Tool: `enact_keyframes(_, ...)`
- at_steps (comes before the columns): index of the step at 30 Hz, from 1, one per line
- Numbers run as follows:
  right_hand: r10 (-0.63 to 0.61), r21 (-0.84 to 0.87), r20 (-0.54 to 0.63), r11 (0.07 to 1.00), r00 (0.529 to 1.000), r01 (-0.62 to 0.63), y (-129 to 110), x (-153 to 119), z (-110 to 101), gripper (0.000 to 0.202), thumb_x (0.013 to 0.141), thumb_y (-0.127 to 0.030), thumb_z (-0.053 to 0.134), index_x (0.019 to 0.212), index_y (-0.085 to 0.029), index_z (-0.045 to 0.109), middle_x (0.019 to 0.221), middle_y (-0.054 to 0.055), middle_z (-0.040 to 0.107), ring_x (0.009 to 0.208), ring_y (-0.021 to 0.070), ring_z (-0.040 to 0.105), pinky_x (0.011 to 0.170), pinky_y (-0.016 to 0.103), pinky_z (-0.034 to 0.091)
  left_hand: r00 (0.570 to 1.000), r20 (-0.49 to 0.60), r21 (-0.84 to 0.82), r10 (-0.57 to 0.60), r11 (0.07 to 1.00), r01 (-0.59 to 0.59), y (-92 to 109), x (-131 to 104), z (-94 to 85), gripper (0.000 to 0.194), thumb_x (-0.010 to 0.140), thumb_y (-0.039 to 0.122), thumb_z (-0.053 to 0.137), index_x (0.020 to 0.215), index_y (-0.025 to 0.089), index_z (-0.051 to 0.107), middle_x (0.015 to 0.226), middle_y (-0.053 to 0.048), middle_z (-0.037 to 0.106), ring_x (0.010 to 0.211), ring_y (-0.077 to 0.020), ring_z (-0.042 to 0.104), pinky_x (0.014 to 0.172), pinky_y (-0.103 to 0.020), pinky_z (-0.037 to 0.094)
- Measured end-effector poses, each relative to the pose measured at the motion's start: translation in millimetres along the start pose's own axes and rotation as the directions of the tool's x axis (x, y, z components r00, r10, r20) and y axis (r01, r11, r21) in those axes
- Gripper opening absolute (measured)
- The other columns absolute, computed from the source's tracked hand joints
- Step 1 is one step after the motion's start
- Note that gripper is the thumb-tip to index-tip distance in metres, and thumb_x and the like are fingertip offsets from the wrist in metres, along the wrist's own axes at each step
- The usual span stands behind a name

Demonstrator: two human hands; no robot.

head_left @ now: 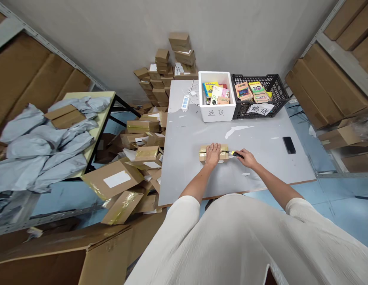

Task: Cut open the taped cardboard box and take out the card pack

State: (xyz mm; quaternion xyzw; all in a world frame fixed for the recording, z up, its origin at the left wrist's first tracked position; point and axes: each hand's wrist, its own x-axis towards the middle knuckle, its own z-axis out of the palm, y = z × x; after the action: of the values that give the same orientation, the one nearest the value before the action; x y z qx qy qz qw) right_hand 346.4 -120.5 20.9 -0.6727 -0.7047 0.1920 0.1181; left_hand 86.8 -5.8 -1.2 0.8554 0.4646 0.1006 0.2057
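In the head view, a small taped cardboard parcel [214, 152] is seen lying flat on the grey table [261, 166], near the front edge and roughly in the middle of its width. The left hand [212, 153] is laid on top of the parcel, fingers spread and pressed down flat, so that the box is pinned rather than gripped. The right hand [246, 158] is closed around the dark handle of a utility knife [236, 154], whose yellow tip is brought against the right end of the parcel. Whether the blade is already in the tape cannot be told at this size.

The parcel is judged to be light and fairly stiff, with glossy tape that is likely slippery under the palm; it is probably best steadied from above, across its broad top face, with fingers kept clear of the knife line. Its thin walls could be dented by hard pressure.

Farther back on the table, a white foam box [216, 113] and a black plastic crate [261, 103] are set side by side, both holding small colourful books. A black phone [289, 145] is lying well apart to the right, and a white power strip [185, 103] near the far left corner. A heap of cardboard boxes [142, 158] is piled on the floor to the left
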Motion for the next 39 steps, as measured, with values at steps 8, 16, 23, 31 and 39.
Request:
enact_keyframes(8, -0.043, 0.001, -0.039, 0.999, 0.998, 0.043, 13, -3, -4, 0.045, 0.109, -0.040, 0.054, 0.151, -0.031, 0.069, 0.126, 0.012, 0.070, 0.113, 0.0301, 0.066, 0.096, 0.041, 0.052, 1.000, 0.001, 0.059, 0.014, 0.998, -0.014, 3, -2, -2.7, 0.057, 0.111, 0.032, 0.034, 0.165, 0.024, 0.052, 0.169, -0.014, 0.053, 0.163, -0.0328, 0.039, 0.134, -0.056, 0.024)
enact_keyframes(16, -0.046, 0.029, -0.038, 0.998, 0.998, 0.047, 7, 10, 7, 0.045, 0.108, -0.038, 0.055, 0.151, -0.031, 0.068, 0.125, 0.011, 0.070, 0.112, 0.0279, 0.066, 0.095, 0.038, 0.052, 1.000, 0.007, 0.102, 0.007, 0.995, -0.008, 3, -4, -6.5, 0.057, 0.112, 0.032, 0.032, 0.165, 0.024, 0.052, 0.169, -0.013, 0.054, 0.162, -0.0324, 0.040, 0.132, -0.055, 0.026)
enact_keyframes(23, -0.033, -0.005, -0.025, 0.999, 0.999, 0.033, 14, 7, 0, 0.044, 0.107, -0.038, 0.058, 0.149, -0.030, 0.070, 0.127, 0.012, 0.071, 0.117, 0.0294, 0.066, 0.096, 0.038, 0.051, 1.000, -0.002, 0.068, -0.004, 0.998, 0.004, 6, -5, -7.5, 0.058, 0.111, 0.029, 0.033, 0.167, 0.025, 0.050, 0.168, -0.014, 0.054, 0.163, -0.0321, 0.039, 0.133, -0.055, 0.025)
enact_keyframes(31, -0.046, 0.013, 0.000, 0.999, 0.999, 0.046, 14, 13, -9, 0.044, 0.107, -0.040, 0.057, 0.148, -0.032, 0.071, 0.127, 0.011, 0.071, 0.116, 0.0301, 0.067, 0.101, 0.041, 0.052, 1.000, -0.006, -0.015, -0.025, 1.000, 0.025, 6, -7, -7.8, 0.059, 0.110, 0.030, 0.036, 0.168, 0.026, 0.048, 0.168, -0.015, 0.055, 0.164, -0.0329, 0.038, 0.134, -0.056, 0.021)
enact_keyframes(39, 0.159, 0.190, -0.143, 0.973, 0.977, -0.131, 51, -2, -36, 0.048, 0.101, -0.042, 0.059, 0.146, -0.029, 0.070, 0.128, 0.012, 0.069, 0.111, 0.0314, 0.068, 0.097, 0.044, 0.057, 1.000, -0.007, 0.006, -0.009, 1.000, 0.009, 8, -9, -11.1, 0.059, 0.110, 0.029, 0.034, 0.167, 0.026, 0.049, 0.166, -0.014, 0.057, 0.161, -0.0326, 0.041, 0.132, -0.056, 0.023)
